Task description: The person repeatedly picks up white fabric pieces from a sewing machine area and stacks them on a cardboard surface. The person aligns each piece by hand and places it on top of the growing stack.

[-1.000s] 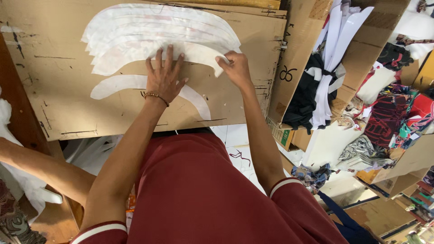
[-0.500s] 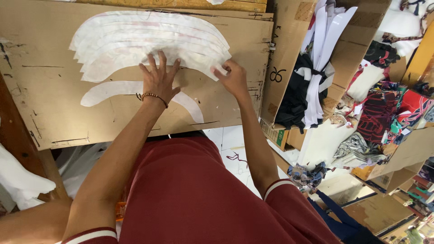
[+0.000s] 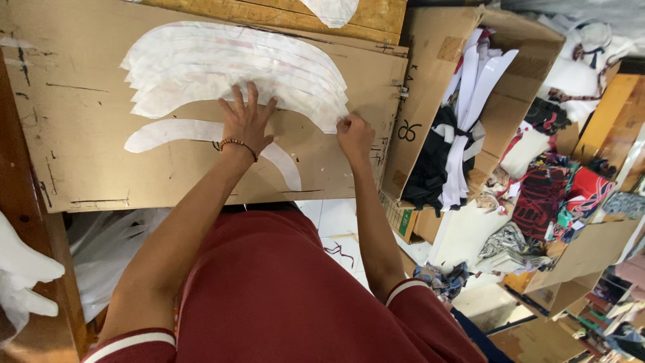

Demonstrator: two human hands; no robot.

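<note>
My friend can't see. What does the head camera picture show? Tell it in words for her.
A person's left hand presses flat on a fanned stack of white curved pieces on a cardboard sheet, while the right hand pinches the stack's end. One more white curved piece lies below, and a box of cloth stands to the right.

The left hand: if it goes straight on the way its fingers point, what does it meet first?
The left hand lies flat with its fingers already on the fanned stack of white curved pieces. Sliding straight on, it would cross more of that stack, then probably bare cardboard sheet beyond.
</note>
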